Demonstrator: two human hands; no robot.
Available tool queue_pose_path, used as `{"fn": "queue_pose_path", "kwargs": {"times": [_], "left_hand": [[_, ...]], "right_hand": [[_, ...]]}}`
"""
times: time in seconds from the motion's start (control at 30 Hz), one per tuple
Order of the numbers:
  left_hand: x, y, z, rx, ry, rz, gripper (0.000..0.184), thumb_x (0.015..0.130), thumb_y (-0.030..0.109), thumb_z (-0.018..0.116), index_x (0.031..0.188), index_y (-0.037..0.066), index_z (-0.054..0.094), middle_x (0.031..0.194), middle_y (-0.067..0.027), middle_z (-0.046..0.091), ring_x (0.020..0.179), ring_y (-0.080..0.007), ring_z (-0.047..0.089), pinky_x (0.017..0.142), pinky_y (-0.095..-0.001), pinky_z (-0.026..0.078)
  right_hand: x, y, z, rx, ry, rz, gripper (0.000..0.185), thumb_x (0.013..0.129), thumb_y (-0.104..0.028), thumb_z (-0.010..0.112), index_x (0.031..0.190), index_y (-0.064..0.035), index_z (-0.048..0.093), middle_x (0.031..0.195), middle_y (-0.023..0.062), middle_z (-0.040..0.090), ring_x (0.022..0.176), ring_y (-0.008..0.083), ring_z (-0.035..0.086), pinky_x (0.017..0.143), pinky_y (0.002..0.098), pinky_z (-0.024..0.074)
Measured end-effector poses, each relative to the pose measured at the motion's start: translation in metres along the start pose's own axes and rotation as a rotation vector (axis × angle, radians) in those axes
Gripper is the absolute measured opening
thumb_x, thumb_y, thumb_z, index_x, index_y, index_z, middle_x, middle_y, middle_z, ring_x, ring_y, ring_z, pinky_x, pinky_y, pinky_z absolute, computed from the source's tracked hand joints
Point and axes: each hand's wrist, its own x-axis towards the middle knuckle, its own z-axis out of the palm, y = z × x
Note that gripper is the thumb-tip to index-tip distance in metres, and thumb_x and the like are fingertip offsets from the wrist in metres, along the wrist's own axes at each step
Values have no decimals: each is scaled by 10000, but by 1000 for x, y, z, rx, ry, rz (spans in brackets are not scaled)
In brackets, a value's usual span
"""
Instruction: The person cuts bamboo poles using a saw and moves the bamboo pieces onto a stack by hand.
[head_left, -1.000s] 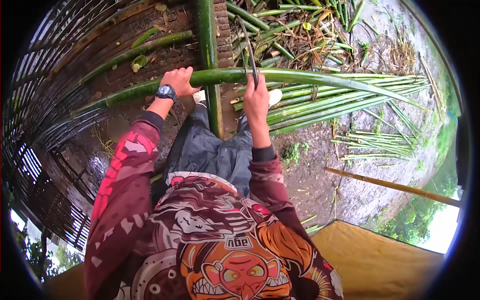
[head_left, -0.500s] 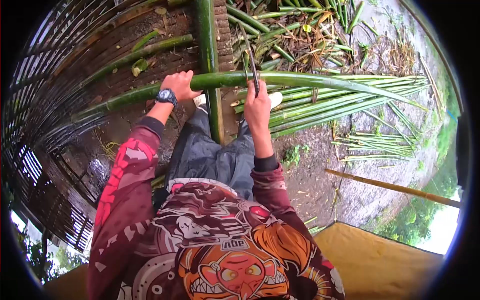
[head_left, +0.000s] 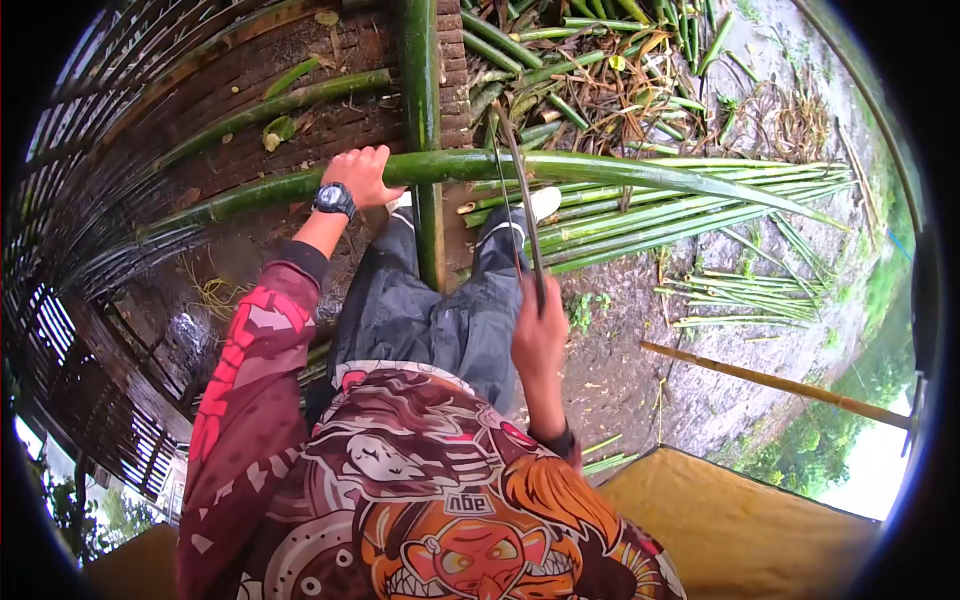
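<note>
A long green bamboo pole lies crosswise in front of me, over a second, thicker bamboo pole that points away from me. My left hand, with a watch on its wrist, is closed on the crosswise pole, left of where the two meet. In my right hand is the handle end of a bow saw. The saw's thin blade and frame cross the pole to the right of the crossing point. How deep the blade sits in the bamboo, I cannot tell.
Long bamboo poles lie bundled at right, with shorter thin pieces nearer me. Cut stalks and dry leaves are heaped ahead. A slatted bamboo structure stands left; a yellow-brown tarp and slanting pole are at right.
My right hand has pulled back toward my body, drawing the saw along with it across the bamboo. My left hand stays in place on the pole.
</note>
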Motion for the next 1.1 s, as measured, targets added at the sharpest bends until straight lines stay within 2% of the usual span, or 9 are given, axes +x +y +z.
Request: {"fn": "queue_pose_path", "kwargs": {"times": [0.17,0.3,0.47,0.63,0.8,0.87,0.9,0.97,1.1], "left_hand": [[4,1,-10,-34,-65,-45,677,730,664,768,1020,71,620,926,-137,705,914,-347,720,778,-465,589],[-18,11,-6,144,478,92,518,735,397,838,1081,80,619,1040,-113,634,1091,-291,583,940,-428,487],[-9,-5,22,138,303,-35,431,706,148,778,1103,114,614,985,-65,652,944,-288,655,838,-420,533],[7,-14,4,94,197,-41,429,730,230,798,1095,105,610,986,-92,677,947,-315,680,819,-445,557],[-1,-7,-6,28,176,-9,418,733,278,823,1035,95,600,950,-118,701,914,-327,706,776,-461,580],[0,-7,-8,22,167,-7,423,733,281,823,1043,96,601,953,-118,700,916,-327,706,778,-461,581],[0,-8,-7,18,157,-17,428,734,284,823,1050,98,603,956,-119,700,918,-328,706,781,-461,581],[2,-11,-4,32,182,3,449,736,294,820,1071,91,600,955,-118,697,913,-329,703,776,-457,581],[6,-7,-12,21,104,-5,477,736,346,815,1070,88,592,944,-135,703,883,-351,717,718,-500,588]], "right_hand": [[83,8,62,4,39,-89,182,1051,-194,560,1164,-55,594,834,257,668,759,472,670,620,502,494],[94,-1,57,30,-3,-6,213,1068,-246,532,1159,-63,595,845,271,675,788,501,662,644,534,490],[90,3,65,55,17,-47,209,1064,-225,555,1179,-58,606,834,241,689,771,462,680,629,498,504],[76,40,92,150,176,-272,182,1081,-193,550,1139,-32,613,815,177,656,696,343,634,651,412,492],[27,4,24,-104,25,-140,213,1080,-196,549,1147,-6,617,802,154,616,679,231,566,654,371,474],[-24,-19,-14,-41,-61,150,272,1065,-211,556,1293,-76,615,936,227,698,820,426,697,661,448,522],[-33,-29,-23,-42,-64,151,272,1065,-211,556,1293,-76,615,936,227,698,820,426,697,661,448,522],[-35,-38,-28,7,-45,187,217,1083,-176,534,1169,-6,638,802,115,615,711,144,545,650,352,468],[83,-13,55,-1,34,-22,213,1057,-221,561,1059,-17,621,857,264,629,762,492,577,666,471,488]]}}
